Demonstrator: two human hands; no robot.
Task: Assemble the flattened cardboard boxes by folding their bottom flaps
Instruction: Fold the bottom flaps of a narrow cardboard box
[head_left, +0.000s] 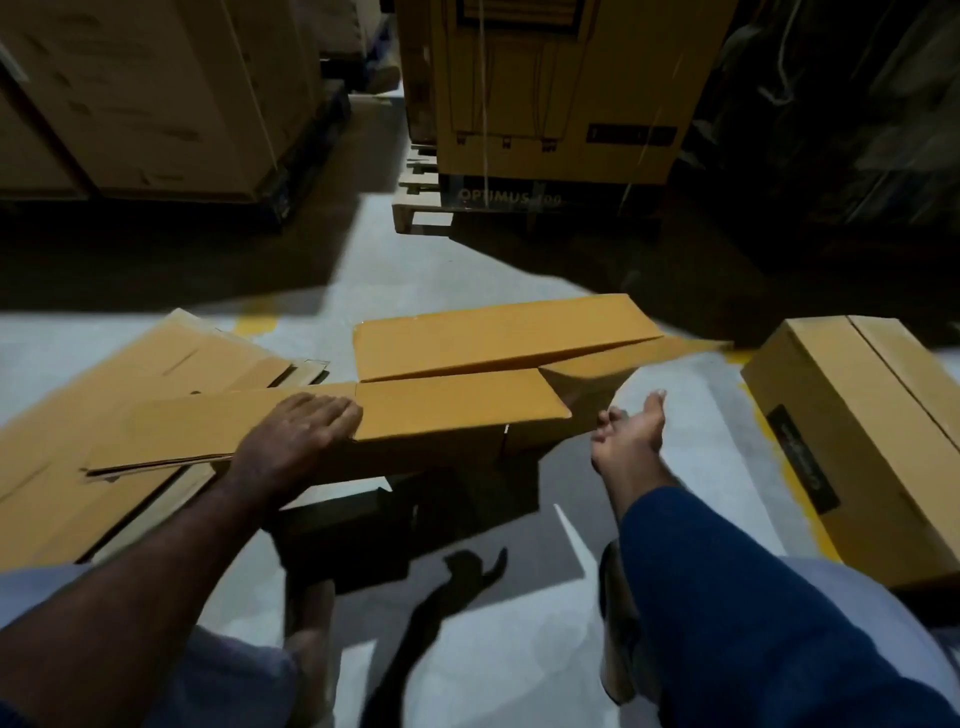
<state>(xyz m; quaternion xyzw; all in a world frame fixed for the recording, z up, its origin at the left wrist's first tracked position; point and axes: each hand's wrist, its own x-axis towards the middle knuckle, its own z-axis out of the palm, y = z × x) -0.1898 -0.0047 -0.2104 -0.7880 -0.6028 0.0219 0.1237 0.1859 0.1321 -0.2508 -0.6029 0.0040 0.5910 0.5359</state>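
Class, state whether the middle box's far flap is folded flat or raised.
Raised: the far flap slants up, a wedge-shaped gap beneath it; the near flap beside the left hand lies flat.

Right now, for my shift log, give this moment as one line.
left hand: flat on near flap | right hand: open, by side flap | far flap: tilted up

The grey concrete floor under me is marked with yellow painted lines, and a pile of flattened cardboard lies on it to my left. The half-opened box stands on it right in front of me, with a closed box lying near on my right. Farther ahead a wooden pallet sits on the floor, loaded with big cartons.
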